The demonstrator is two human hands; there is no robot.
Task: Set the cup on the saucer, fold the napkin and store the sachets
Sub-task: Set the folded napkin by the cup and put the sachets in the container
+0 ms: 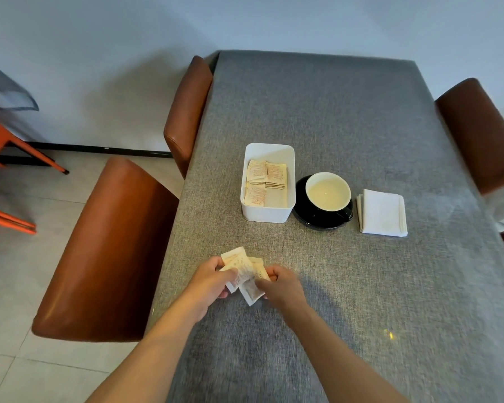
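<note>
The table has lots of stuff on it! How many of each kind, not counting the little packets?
White box: 1
Cup: 1
Black saucer: 1
Folded napkin: 1
Total: 4

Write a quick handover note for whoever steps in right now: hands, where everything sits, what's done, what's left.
Left hand and right hand: both closed on a small bunch of loose sachets, held together just above the near part of the table.
White box: open, already holding several sachets, standing left of the saucer.
Cup: set on the black saucer. Done.
Napkin: folded, lying right of the saucer. Done.
Left: put the held sachets into the box. No other loose sachets show on the table.
</note>
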